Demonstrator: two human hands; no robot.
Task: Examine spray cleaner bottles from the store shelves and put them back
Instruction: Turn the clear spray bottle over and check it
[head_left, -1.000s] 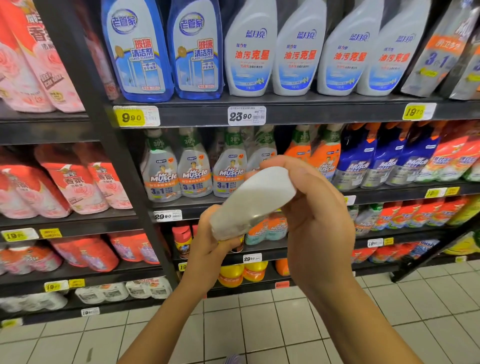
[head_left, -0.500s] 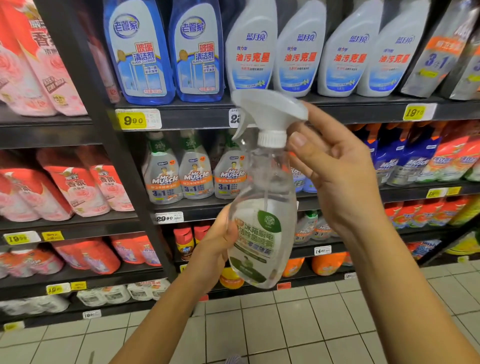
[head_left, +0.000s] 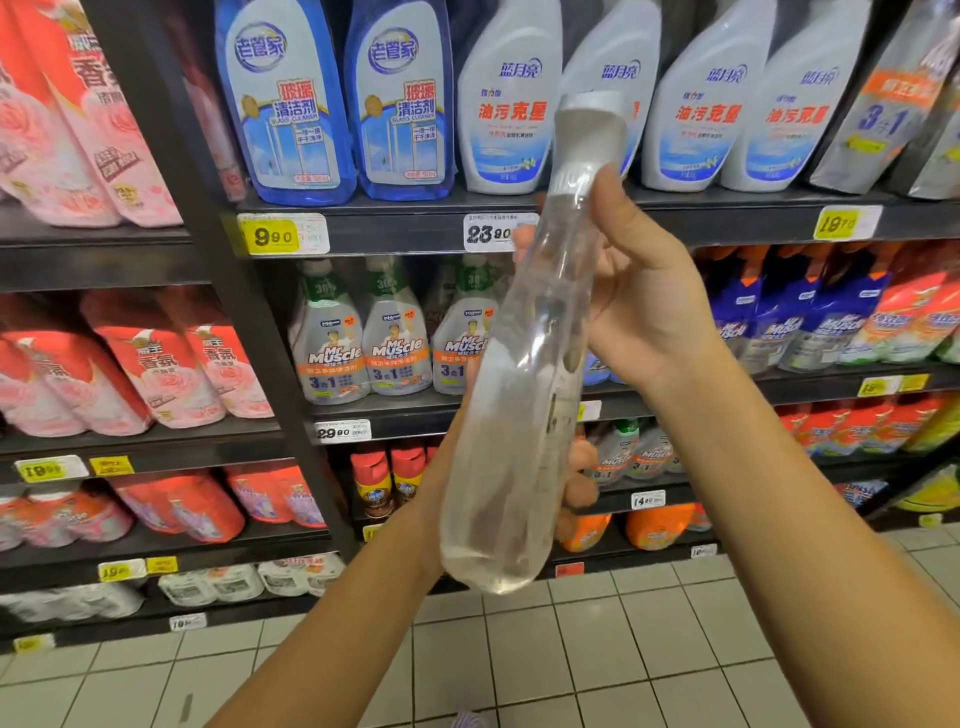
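Turned since a moment ago, the spray bottle (head_left: 519, 415) shows its narrow side, label turned away. My right hand (head_left: 644, 291) grips the neck below the white trigger head (head_left: 589, 135); my left hand (head_left: 577, 467) curls round the lower body. Clear liquid shows beneath that grip.

Crowded shelves (head_left: 395, 234) ahead (bottles (head_left: 332, 338) touching), open floor (head_left: 571, 665) below.

Both forearms raised; left hand (head_left: 453, 462) grips bottle (head_left: 519, 415) base, right hand (head_left: 644, 301) its neck.
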